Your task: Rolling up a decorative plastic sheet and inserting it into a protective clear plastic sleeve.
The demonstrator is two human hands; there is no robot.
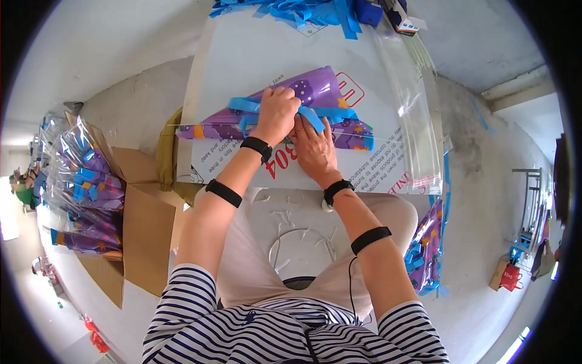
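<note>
A glossy purple patterned sheet (pixel 318 90), folded into a tapering bundle, lies across the table in front of me. A flat blue ribbon (pixel 244 105) runs around its middle, with a tail sticking out toward the right. My left hand (pixel 279 114) is closed in a fist on the ribbon above the bundle. Against the bundle, my right hand (pixel 313 147) has its fingers bent over the ribbon, and a blue strip passes between them. The fingertips of both hands are partly hidden, as is the crossing of the ribbon.
The table (pixel 230 161) has a printed film top. Loose blue ribbons (pixel 291 11) pile at its far edge beside a small box (pixel 403 18). Clear plastic bags (pixel 418 139) lie along the right side. A cardboard box (pixel 145 227) and wrapped purple bundles (pixel 91 182) stand at left.
</note>
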